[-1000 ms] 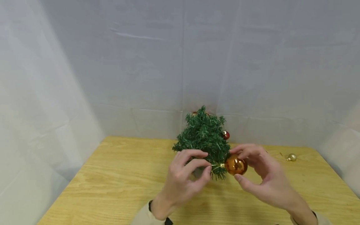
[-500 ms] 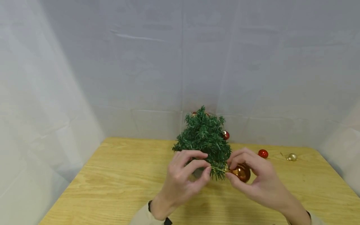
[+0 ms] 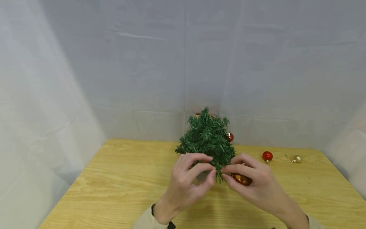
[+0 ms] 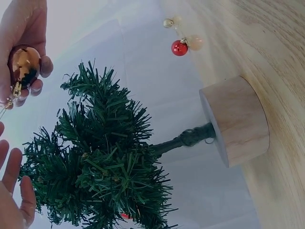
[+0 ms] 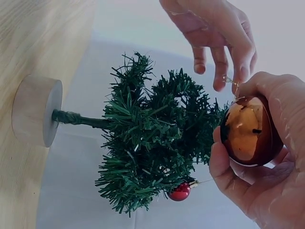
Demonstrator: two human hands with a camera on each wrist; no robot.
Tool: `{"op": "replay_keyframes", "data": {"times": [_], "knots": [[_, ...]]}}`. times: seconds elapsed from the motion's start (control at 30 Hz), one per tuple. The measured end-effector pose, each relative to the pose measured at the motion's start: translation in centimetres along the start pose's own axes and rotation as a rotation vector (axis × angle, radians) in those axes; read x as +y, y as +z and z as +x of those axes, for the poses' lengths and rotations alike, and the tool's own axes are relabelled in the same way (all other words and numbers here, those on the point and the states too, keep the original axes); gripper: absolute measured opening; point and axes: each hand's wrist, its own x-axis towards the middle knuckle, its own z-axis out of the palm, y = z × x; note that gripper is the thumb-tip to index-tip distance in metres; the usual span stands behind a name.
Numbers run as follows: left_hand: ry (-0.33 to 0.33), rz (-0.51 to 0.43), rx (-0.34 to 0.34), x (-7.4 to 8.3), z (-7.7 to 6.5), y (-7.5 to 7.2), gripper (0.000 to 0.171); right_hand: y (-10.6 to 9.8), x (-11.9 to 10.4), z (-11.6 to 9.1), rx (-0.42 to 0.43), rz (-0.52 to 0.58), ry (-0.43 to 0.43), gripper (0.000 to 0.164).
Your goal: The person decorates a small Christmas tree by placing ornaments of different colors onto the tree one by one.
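A shiny copper-orange Christmas ball with a gold cap and string lies in my right hand, partly covered by its fingers in the head view. That hand's fingers curl round the ball, and its thumb and fingertips pinch at the string beyond the cap. Across from it, my left hand pinches the string's far end between thumb and index finger. The fingertips of both hands nearly meet. Just behind the hands stands a small green artificial Christmas tree.
A red ball hangs on the tree's right side. On the wooden table, a loose red ball and a small gold ball lie at the right. The tree stands on a round wooden base. White sheeting surrounds the table.
My right hand has shifted from the ball's body to its cap, then left along the string towards my left hand. The loose red ball has come into sight. My left hand stays put.
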Motion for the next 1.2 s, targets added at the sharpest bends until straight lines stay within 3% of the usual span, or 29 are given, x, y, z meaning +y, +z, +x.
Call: {"op": "replay_keyframes", "data": {"times": [0.33,0.67,0.8,1.0,1.2], "knots": [[0.011,-0.004,-0.003,0.04,0.13,0.0,0.016,0.31,-0.03,-0.03,0.007,-0.028,0.025,0.01],[-0.023,0.004,-0.032,0.04,0.04,-0.1,0.016,0.55,-0.19,0.15,0.036,-0.055,0.056,0.03],[-0.03,0.004,-0.046,0.05,0.02,-0.13,0.015,0.66,-0.21,0.21,0.058,-0.055,0.048,0.026],[-0.04,-0.005,-0.053,0.06,-0.04,-0.16,0.014,0.95,-0.1,0.24,0.093,-0.058,0.005,0.006],[-0.039,-0.012,-0.052,-0.03,0.07,-0.26,0.012,0.99,-0.02,0.43,0.096,-0.099,-0.02,0.016]]}}
